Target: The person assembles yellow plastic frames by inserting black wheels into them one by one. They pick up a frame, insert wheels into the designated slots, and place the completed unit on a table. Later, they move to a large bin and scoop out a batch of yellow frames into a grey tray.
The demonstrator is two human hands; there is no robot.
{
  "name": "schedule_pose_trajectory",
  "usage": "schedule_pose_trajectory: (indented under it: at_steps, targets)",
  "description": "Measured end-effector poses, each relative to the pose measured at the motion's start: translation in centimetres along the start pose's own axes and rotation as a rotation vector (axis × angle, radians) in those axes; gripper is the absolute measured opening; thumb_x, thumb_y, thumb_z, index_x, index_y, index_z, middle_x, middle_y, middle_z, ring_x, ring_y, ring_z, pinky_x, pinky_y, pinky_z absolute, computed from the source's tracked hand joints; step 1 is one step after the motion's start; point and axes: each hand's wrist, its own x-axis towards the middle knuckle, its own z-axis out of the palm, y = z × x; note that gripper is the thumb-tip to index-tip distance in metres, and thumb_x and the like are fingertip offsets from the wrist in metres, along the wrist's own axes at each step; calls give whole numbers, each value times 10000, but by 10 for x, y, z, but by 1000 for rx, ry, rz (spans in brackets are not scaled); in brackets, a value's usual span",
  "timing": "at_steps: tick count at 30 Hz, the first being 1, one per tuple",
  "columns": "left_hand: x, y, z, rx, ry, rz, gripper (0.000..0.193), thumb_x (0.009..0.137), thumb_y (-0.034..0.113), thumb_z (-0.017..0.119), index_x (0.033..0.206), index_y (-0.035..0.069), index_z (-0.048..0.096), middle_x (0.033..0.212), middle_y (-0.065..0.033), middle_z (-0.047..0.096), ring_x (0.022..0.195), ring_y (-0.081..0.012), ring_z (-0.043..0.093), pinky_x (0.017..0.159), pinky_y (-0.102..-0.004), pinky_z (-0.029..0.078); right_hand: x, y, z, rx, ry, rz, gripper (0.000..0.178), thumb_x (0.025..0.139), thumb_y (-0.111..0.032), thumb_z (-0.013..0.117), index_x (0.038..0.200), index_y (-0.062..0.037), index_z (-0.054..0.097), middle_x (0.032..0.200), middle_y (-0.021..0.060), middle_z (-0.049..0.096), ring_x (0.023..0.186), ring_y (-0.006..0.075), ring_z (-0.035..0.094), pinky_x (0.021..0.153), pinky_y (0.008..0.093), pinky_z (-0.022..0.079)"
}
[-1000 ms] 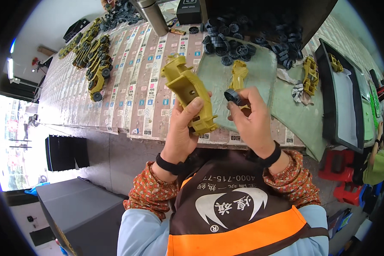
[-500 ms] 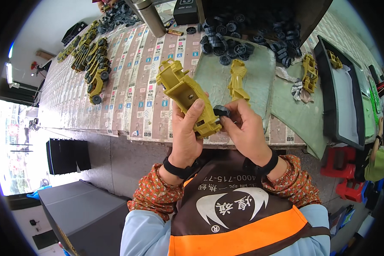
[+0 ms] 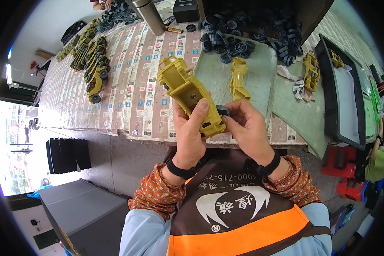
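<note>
My left hand (image 3: 189, 138) is wrapped round a yellow plastic toy car body (image 3: 181, 83), tilted with its hollow side facing me and the thumb on its edge. A dark grey wheel (image 3: 222, 111) sits against the body's right side near its lower end. My right hand (image 3: 248, 124) pinches at that wheel between thumb and fingers; whether it is seated on the body I cannot tell. Beyond my right hand, a second yellow toy car body (image 3: 239, 79) lies on a greenish sheet (image 3: 260, 85).
Loose dark wheels (image 3: 226, 40) are heaped at the back. Rows of yellow cars with wheels (image 3: 96, 70) stand at the left. A steel flask (image 3: 150, 17) stands at the back. On the right are a yellow body (image 3: 311, 72), a crumpled cloth (image 3: 302, 90) and a black tray (image 3: 343, 115).
The car body has shifted slightly right and turned a little in my left hand. My right hand stays at the wheel, its fingers slightly repositioned.
</note>
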Motion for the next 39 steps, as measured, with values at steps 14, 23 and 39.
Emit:
schedule_pose_trajectory:
  at_steps: [14,23,39]
  targets:
    - [2,-7,-7,12,63,61,456,983,145,697,1386,87,492,1230,-103,635,1072,-179,641,901,-332,553,-14,0,3,-171,-111,-200,282,849,97,562,1128,69,595,1037,173,652,922,238,714,797,342,580]
    - [-10,-2,4,-72,34,76,476,978,127,670,1405,97,463,1235,-97,630,1061,-182,641,897,-335,554,-22,-33,5,-524,-156,-474,414,673,57,551,1087,67,566,960,237,549,841,445,608,705,452,531]
    - [31,20,-37,-58,-66,-190,419,1028,297,649,1364,88,514,1245,-141,646,1083,-285,700,803,-396,636,230,4,-103,-1386,39,-399,218,859,-166,743,1066,-112,705,1148,172,596,1101,386,631,922,495,546]
